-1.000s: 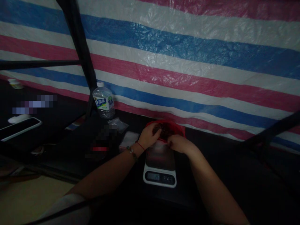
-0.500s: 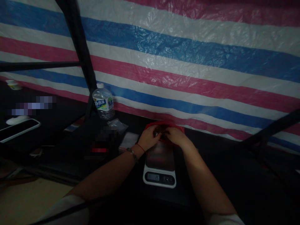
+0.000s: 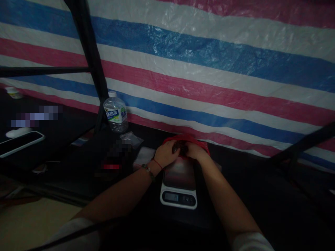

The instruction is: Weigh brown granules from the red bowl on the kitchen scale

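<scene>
A striped tarp (image 3: 209, 69) in blue, white and pink fills the back, from nine o'clock round to three. Under it runs a dark tabletop (image 3: 261, 195), dim and hard to read. At its centre, near six o'clock, sits a scale (image 3: 179, 186) with a steel plate and a small display facing the person. Just past the scale, at twelve o'clock from it, lies a red bag (image 3: 192, 140) with dark contents, its mouth bunched. Both hands meet on that mouth: the left hand (image 3: 165, 153) curls over it from nine o'clock, the right hand (image 3: 196, 152) from three o'clock, fingers closed and pinching the thin plastic between them. The bag looks soft, light and slippery, likely to tear if pulled hard; the gathered rim is the sensible place to grip, with support beneath if the load is heavy. A bottle (image 3: 115, 112) stands at ten o'clock, well apart, and a phone (image 3: 21, 143) lies at nine.
</scene>
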The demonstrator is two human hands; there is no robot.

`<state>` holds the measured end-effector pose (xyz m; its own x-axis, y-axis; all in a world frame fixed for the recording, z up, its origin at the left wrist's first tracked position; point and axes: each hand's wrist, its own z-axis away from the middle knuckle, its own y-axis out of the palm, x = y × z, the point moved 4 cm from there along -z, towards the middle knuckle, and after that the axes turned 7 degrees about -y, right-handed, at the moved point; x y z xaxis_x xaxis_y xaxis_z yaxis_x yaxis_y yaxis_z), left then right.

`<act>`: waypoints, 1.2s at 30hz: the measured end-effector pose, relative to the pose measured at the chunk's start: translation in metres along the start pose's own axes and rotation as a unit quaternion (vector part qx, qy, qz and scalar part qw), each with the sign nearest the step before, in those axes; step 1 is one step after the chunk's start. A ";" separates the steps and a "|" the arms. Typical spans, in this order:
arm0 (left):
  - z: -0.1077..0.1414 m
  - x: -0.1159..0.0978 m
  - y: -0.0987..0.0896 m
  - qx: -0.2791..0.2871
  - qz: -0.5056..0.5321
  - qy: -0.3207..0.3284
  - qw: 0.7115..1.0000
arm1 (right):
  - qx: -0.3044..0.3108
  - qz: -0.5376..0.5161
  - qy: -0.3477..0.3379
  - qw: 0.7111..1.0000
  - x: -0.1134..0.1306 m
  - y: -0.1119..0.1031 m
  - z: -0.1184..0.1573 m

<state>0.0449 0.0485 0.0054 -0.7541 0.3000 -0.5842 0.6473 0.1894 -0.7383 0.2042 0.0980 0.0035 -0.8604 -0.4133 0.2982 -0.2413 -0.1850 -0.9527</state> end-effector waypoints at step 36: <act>-0.010 0.005 0.014 -0.043 0.099 0.034 0.994 | 0.039 0.038 -0.019 0.998 0.022 -0.023 0.011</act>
<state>0.0511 0.0620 -0.0043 -0.6031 0.4019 -0.6891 0.7920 0.1984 -0.5774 0.1957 0.0832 0.0324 -0.8565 -0.4628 0.2286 -0.1387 -0.2203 -0.9655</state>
